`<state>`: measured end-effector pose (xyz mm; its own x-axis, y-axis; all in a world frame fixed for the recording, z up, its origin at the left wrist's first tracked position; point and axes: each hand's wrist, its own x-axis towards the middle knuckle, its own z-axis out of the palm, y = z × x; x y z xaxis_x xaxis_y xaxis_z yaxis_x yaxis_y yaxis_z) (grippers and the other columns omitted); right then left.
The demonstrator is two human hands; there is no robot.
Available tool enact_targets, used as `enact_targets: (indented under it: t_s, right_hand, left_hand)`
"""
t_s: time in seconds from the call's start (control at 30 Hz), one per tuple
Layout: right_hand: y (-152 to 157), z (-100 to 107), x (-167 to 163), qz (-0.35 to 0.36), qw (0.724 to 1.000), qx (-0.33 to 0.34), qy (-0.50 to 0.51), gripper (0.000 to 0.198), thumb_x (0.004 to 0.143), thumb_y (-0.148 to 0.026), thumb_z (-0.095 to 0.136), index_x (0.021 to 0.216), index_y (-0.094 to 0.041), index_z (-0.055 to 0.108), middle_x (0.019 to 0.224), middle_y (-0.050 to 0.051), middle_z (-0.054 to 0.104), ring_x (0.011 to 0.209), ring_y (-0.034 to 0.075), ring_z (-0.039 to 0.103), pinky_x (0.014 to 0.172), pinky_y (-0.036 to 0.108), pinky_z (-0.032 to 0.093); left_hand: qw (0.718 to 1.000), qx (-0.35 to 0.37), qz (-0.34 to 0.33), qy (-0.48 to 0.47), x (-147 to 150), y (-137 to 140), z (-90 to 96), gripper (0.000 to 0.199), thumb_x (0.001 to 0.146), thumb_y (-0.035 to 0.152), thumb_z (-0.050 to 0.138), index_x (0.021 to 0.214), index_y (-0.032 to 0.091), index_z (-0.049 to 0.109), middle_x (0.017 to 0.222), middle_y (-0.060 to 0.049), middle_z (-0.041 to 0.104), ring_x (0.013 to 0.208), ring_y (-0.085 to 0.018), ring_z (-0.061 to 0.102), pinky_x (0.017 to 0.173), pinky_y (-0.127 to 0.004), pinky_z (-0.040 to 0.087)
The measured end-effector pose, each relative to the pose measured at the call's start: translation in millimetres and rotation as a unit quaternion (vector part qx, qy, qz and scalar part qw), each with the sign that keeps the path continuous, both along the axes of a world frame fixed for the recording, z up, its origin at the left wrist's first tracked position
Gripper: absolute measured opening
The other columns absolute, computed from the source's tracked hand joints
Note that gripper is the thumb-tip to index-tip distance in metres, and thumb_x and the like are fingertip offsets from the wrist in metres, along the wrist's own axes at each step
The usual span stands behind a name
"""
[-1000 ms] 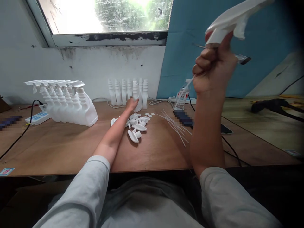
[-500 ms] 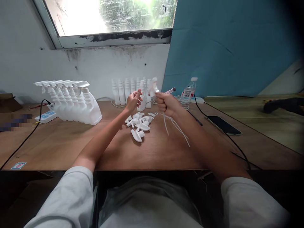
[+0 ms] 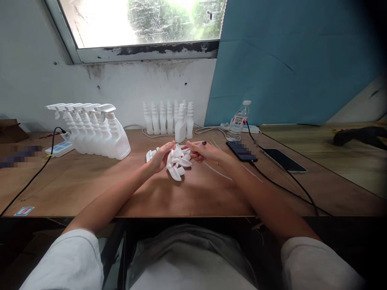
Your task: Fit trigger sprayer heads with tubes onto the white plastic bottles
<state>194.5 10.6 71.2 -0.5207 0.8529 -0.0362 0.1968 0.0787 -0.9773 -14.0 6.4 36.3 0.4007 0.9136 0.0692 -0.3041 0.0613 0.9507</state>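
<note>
A loose pile of white plastic spray trigger heads [image 3: 175, 173] lies on the table in front of me. My left hand [image 3: 161, 158] is at the left of the pile, fingers closed around a white spray head [image 3: 177, 151] that overlaps the pile in view. On the right side, my right hand [image 3: 203, 153] has its fingers curled round a pen [image 3: 201, 143], its dark end pointing right. Its fingertips come close to the same white piece; whether they touch it I cannot tell. Thin white tubes [image 3: 218, 171] lie beside and under my right forearm.
White bottles [image 3: 180, 129] stand in a group by the wall. Several bottles with trigger heads [image 3: 116, 139] are lined up at the left. A water bottle [image 3: 237, 125], a dark phone [image 3: 241, 152], another phone [image 3: 283, 160] and black cables [image 3: 292, 193] occupy the right.
Both hands have come down from in front of the bottles to the pile. The white piece lifted in my right hand is lowered. Tubes that hung from that hand now lie on the table.
</note>
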Motion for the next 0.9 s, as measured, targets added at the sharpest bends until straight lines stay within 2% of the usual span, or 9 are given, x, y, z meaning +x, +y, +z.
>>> enact_targets:
  t_s: [0.13, 0.23, 0.3, 0.33, 0.4, 0.53, 0.67, 0.77, 0.9]
  right_hand:
    - [24.2, -11.8, 18.3, -0.183, 0.974, 0.111, -0.080, 0.049, 0.088, -0.064, 0.053, 0.089, -0.015, 0.058, 0.059, 0.001, 0.054, 0.048, 0.012, 0.048, 0.049, 0.024, 0.036]
    - [36.5, -18.8, 29.9, -0.286, 0.908, 0.258, -0.168, 0.043, 0.091, -0.057, 0.053, 0.088, -0.015, 0.061, 0.077, 0.012, 0.066, 0.075, 0.023, 0.064, 0.072, 0.034, 0.047]
    - [36.8, -20.5, 30.9, -0.311, 0.859, 0.363, -0.185, 0.044, 0.092, -0.057, 0.051, 0.093, -0.016, 0.065, 0.091, 0.015, 0.069, 0.095, 0.029, 0.064, 0.087, 0.041, 0.046]
    - [34.4, -20.2, 28.7, -0.305, 0.849, 0.396, -0.170, 0.047, 0.092, -0.059, 0.048, 0.094, -0.016, 0.066, 0.094, 0.015, 0.069, 0.098, 0.030, 0.063, 0.090, 0.043, 0.045]
    - [24.7, -18.3, 19.4, -0.251, 0.877, 0.400, -0.093, 0.053, 0.092, -0.063, 0.042, 0.094, -0.017, 0.068, 0.090, 0.013, 0.069, 0.091, 0.027, 0.065, 0.086, 0.042, 0.048]
    - [-5.7, -15.6, -7.7, -0.091, 0.955, 0.266, 0.091, 0.041, 0.086, -0.061, 0.057, 0.091, -0.021, 0.063, 0.080, 0.005, 0.067, 0.062, 0.017, 0.063, 0.060, 0.033, 0.051]
    - [-28.8, -21.4, -24.4, -0.026, 0.962, 0.254, 0.096, 0.029, 0.085, -0.048, 0.065, 0.080, -0.021, 0.052, 0.070, 0.001, 0.064, 0.055, 0.014, 0.059, 0.053, 0.028, 0.048]
    - [-32.9, -27.6, -26.7, -0.034, 0.941, 0.335, -0.006, 0.027, 0.089, -0.042, 0.059, 0.075, -0.022, 0.047, 0.065, 0.000, 0.060, 0.055, 0.012, 0.054, 0.053, 0.026, 0.043]
    - [-30.4, -28.7, -26.3, 0.003, 0.863, 0.493, -0.107, 0.026, 0.091, -0.031, 0.051, 0.071, -0.022, 0.036, 0.060, -0.003, 0.047, 0.052, 0.011, 0.038, 0.055, 0.026, 0.032]
  left_hand:
    - [0.998, -0.006, 0.047, -0.030, -1.4, 4.0, -11.6, 0.038, 0.067, 0.033, 0.079, 0.087, 0.019, 0.050, 0.069, 0.003, 0.060, 0.053, -0.012, 0.058, 0.050, -0.023, 0.047]
    - [0.997, -0.006, 0.029, -0.067, -1.3, 4.8, -14.2, 0.032, 0.066, 0.027, 0.073, 0.088, 0.020, 0.051, 0.071, 0.002, 0.059, 0.054, -0.013, 0.058, 0.048, -0.025, 0.045]
    - [0.996, -0.015, 0.024, -0.080, -1.4, 5.4, -14.7, 0.025, 0.069, 0.030, 0.070, 0.084, 0.019, 0.052, 0.067, 0.002, 0.057, 0.051, -0.013, 0.055, 0.045, -0.024, 0.041]
    - [0.996, -0.023, 0.026, -0.079, -1.5, 5.8, -15.0, 0.024, 0.071, 0.034, 0.068, 0.080, 0.018, 0.052, 0.064, 0.002, 0.055, 0.048, -0.011, 0.052, 0.043, -0.023, 0.038]
    - [0.997, -0.034, 0.040, -0.063, -1.7, 7.0, -16.2, 0.029, 0.076, 0.043, 0.065, 0.071, 0.017, 0.052, 0.058, 0.002, 0.051, 0.042, -0.009, 0.045, 0.039, -0.022, 0.031]
    - [0.995, -0.008, 0.099, -0.014, -0.5, 7.4, -19.3, 0.040, 0.079, 0.051, 0.061, 0.061, 0.017, 0.050, 0.048, 0.001, 0.048, 0.036, -0.009, 0.041, 0.037, -0.023, 0.028]
    - [0.987, 0.031, 0.153, 0.025, 2.9, 3.8, -21.1, 0.041, 0.080, 0.051, 0.061, 0.060, 0.020, 0.047, 0.043, 0.004, 0.043, 0.033, -0.010, 0.040, 0.036, -0.024, 0.029]
    - [0.978, 0.056, 0.193, 0.050, 5.4, 2.1, -22.8, 0.039, 0.083, 0.048, 0.061, 0.060, 0.020, 0.045, 0.044, 0.004, 0.043, 0.035, -0.010, 0.040, 0.039, -0.024, 0.030]
    - [0.950, 0.125, 0.267, 0.106, 6.4, 1.6, -27.4, 0.037, 0.084, 0.038, 0.062, 0.058, 0.019, 0.045, 0.051, 0.004, 0.043, 0.046, -0.009, 0.040, 0.047, -0.022, 0.032]
